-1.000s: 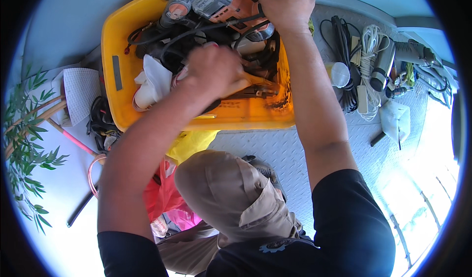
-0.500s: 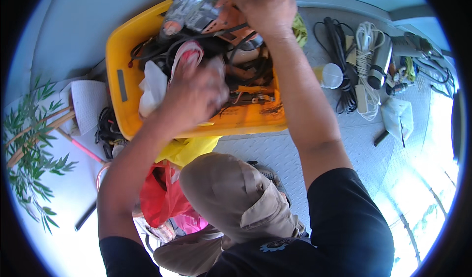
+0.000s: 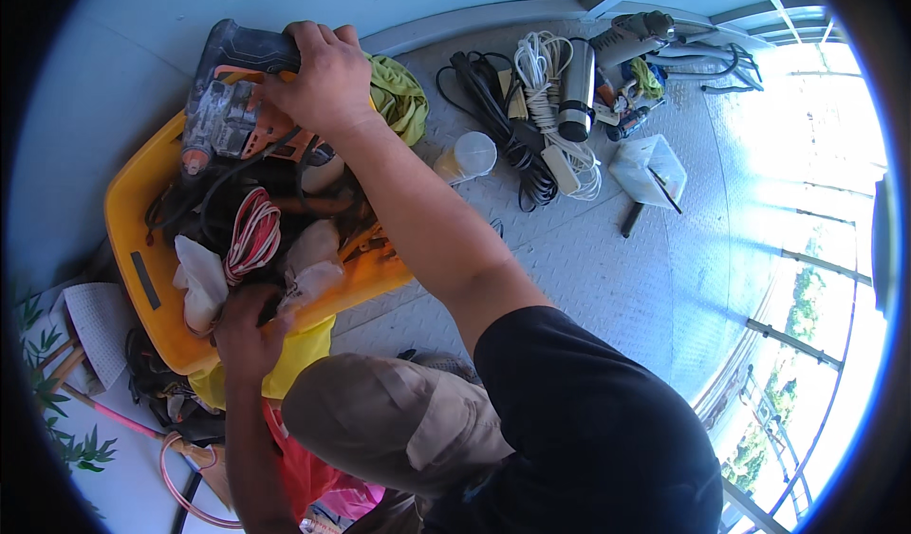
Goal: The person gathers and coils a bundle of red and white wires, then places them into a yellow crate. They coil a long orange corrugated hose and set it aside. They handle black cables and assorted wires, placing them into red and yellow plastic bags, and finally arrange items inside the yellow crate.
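A yellow plastic bin (image 3: 133,240) full of tools and cords stands before me. On its far side lies an orange and dark grey power drill (image 3: 211,126), its body dusty and worn. My right hand (image 3: 327,79) is closed around the drill's handle end. My left hand (image 3: 251,330) is at the bin's near rim with fingers curled inward; what they grip is hidden. Close by are a coiled red-and-white cord (image 3: 252,235), a white bag (image 3: 199,278) and a clear plastic bag (image 3: 315,261).
On the metal floor (image 3: 399,321) to the right lie a black cable (image 3: 498,121), a white extension cord (image 3: 546,88), a flask (image 3: 577,93), a plastic cup (image 3: 473,155) and a clear container (image 3: 650,169). Green cloth (image 3: 399,102) lies behind the bin. Yellow and red bags lie near my knee.
The view has turned right, so the bin sits further left. My left hand has drawn back from above the cord to the near rim. My right hand stays at the drill.
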